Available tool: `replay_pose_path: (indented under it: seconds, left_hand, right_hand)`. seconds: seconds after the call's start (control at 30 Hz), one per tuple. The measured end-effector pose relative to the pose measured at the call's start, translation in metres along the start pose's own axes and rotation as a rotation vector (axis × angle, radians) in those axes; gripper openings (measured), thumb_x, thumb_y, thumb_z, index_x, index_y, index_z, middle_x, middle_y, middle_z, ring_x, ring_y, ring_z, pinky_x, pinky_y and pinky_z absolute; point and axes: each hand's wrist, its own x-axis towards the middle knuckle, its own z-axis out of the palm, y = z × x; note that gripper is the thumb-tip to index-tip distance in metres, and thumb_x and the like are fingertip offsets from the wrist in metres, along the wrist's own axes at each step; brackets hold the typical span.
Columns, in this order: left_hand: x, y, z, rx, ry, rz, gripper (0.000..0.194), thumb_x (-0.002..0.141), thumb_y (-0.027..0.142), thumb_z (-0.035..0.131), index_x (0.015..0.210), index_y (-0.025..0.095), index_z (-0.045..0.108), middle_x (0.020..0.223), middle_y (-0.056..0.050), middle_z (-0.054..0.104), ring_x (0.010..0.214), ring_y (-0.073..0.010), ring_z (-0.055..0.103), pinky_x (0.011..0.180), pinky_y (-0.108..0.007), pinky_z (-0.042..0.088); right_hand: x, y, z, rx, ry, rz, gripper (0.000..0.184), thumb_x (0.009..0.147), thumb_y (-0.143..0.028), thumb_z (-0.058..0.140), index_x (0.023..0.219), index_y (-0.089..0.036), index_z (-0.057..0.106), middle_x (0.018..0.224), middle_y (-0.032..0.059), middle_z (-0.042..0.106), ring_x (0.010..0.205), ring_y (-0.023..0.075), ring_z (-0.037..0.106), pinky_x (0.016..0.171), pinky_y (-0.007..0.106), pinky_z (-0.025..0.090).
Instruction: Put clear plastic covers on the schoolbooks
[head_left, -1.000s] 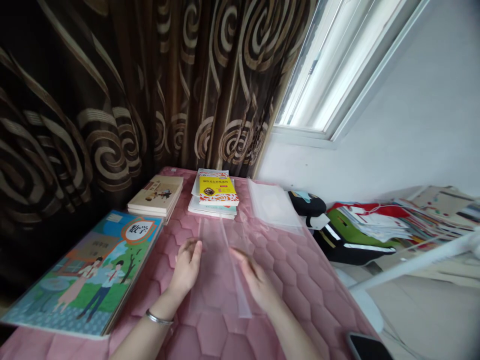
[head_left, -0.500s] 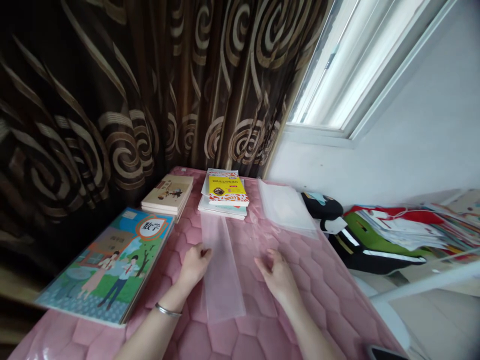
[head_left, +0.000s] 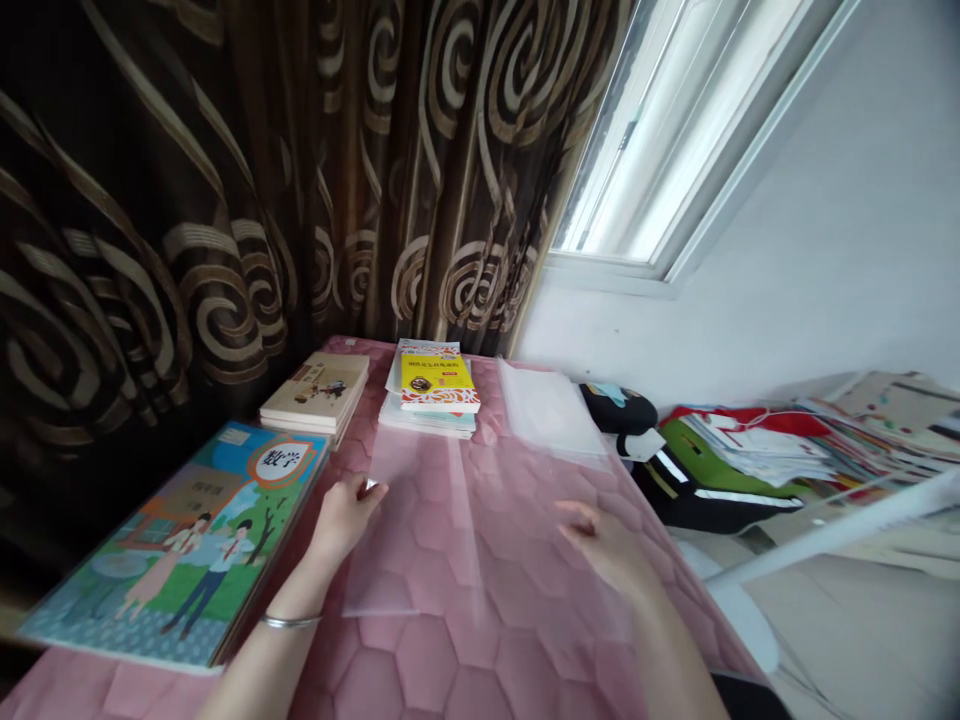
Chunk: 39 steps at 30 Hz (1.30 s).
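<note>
A clear plastic book cover (head_left: 420,560) lies spread on the pink padded table, its fold line running down the middle. My left hand (head_left: 346,522), with a silver bangle on the wrist, is closed in a pinch at the cover's left edge. Over the cover's right part rests my right hand (head_left: 606,545), its fingers pointing left and slightly apart; the film there is almost invisible. To the left of my left hand lies a blue and green mathematics textbook (head_left: 180,545) on top of other books.
Small beige books (head_left: 319,390) and a stack topped by a yellow-labelled book (head_left: 439,380) stand at the back. More clear covers (head_left: 551,405) lie back right. Beyond the table's right edge are a black-and-green bag (head_left: 705,470) and papers. A dark curtain (head_left: 300,180) hangs behind.
The cover's narrow folded part has been opened out flat. My left hand has moved left with its edge, and my right hand has moved right. The whole view has shifted slightly.
</note>
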Motion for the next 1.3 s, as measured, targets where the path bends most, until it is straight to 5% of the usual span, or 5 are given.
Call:
replay_pose_path:
  seconds: [0.23, 0.57, 0.8, 1.03, 1.3]
  left_hand:
    - [-0.001, -0.001, -0.018, 0.495, -0.053, -0.030, 0.024, 0.088, 0.028, 0.059, 0.110, 0.019, 0.058, 0.092, -0.010, 0.074, 0.087, -0.0244, 0.070, 0.070, -0.029, 0.043]
    - [-0.010, 0.005, -0.018, 0.650, -0.114, -0.022, 0.036, 0.087, 0.025, 0.060, 0.121, 0.014, 0.054, 0.098, -0.016, 0.072, 0.095, -0.0302, 0.069, 0.077, -0.035, 0.049]
    - [-0.026, 0.018, 0.000, 0.687, 0.032, 0.086, 0.043, 0.085, 0.013, 0.055, 0.128, 0.016, 0.053, 0.133, -0.021, 0.053, 0.118, -0.0336, 0.054, 0.090, -0.045, 0.048]
    - [-0.062, 0.046, 0.041, 0.359, -0.323, 0.542, 0.054, 0.091, 0.024, 0.050, 0.143, 0.032, 0.040, 0.157, -0.005, 0.031, 0.144, -0.0272, 0.025, 0.116, -0.054, 0.023]
    - [-0.064, 0.042, 0.043, 0.370, -0.554, 0.417, 0.059, 0.091, 0.040, 0.049, 0.147, 0.035, 0.033, 0.160, -0.005, 0.016, 0.147, -0.0347, 0.003, 0.111, -0.069, 0.000]
  right_hand:
    - [0.001, 0.022, -0.005, -0.076, -0.177, 0.073, 0.021, 0.065, -0.017, 0.055, 0.080, -0.024, 0.068, 0.089, 0.0020, 0.074, 0.085, 0.0215, 0.070, 0.073, 0.030, 0.051]
    - [0.000, 0.020, -0.011, -0.370, -0.241, 0.092, 0.020, 0.070, -0.019, 0.060, 0.086, -0.027, 0.068, 0.084, 0.0011, 0.074, 0.079, 0.0232, 0.069, 0.063, 0.031, 0.045]
    - [-0.008, -0.001, 0.004, -0.627, -0.040, 0.037, 0.026, 0.074, -0.024, 0.059, 0.097, -0.024, 0.072, 0.102, 0.0110, 0.068, 0.095, 0.0300, 0.063, 0.077, 0.039, 0.046]
    - [-0.021, -0.045, 0.057, -0.467, -0.154, -0.204, 0.053, 0.093, -0.041, 0.042, 0.142, -0.023, 0.046, 0.155, 0.0096, 0.032, 0.142, 0.0332, 0.026, 0.110, 0.052, 0.029]
    - [-0.023, -0.046, 0.060, -0.495, -0.460, -0.168, 0.064, 0.096, -0.054, 0.029, 0.153, -0.027, 0.019, 0.161, 0.0056, 0.002, 0.147, 0.0322, 0.000, 0.114, 0.060, 0.006]
